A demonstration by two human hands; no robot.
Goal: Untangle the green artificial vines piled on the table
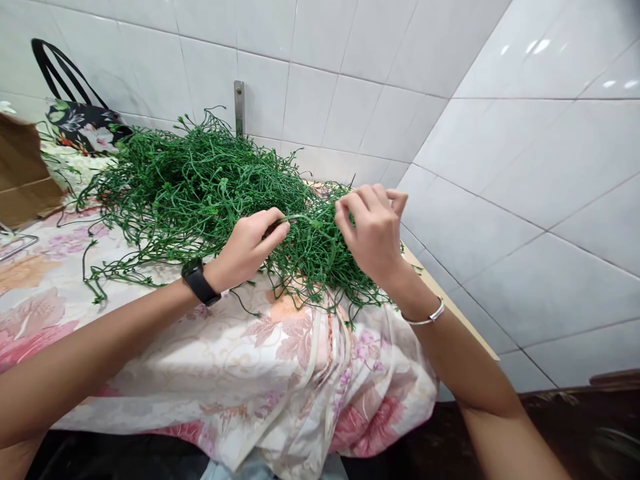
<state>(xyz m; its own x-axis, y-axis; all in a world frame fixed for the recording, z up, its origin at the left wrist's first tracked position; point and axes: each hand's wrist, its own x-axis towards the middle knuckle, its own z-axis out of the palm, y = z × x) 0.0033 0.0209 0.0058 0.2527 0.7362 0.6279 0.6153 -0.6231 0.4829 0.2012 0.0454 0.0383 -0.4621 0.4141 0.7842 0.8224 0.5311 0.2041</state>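
Observation:
A large tangled heap of thin green stems, which look like artificial flower stems, lies on a floral cloth. At its front edge my left hand is closed, with one green stem pinched between thumb and fingers. That stem points rightward, towards my right hand. Over the right end of the heap, my right hand has its fingers bent and its thumb lowered beside the stems. Whatever lies between its fingertips is hidden. A black watch is on my left wrist and a silver bangle on my right.
White petals or flowers lie behind the heap's left end, near a brown cardboard piece and a black floral bag. White tiled walls meet in a corner close behind and to the right. A metal strip stands against the wall.

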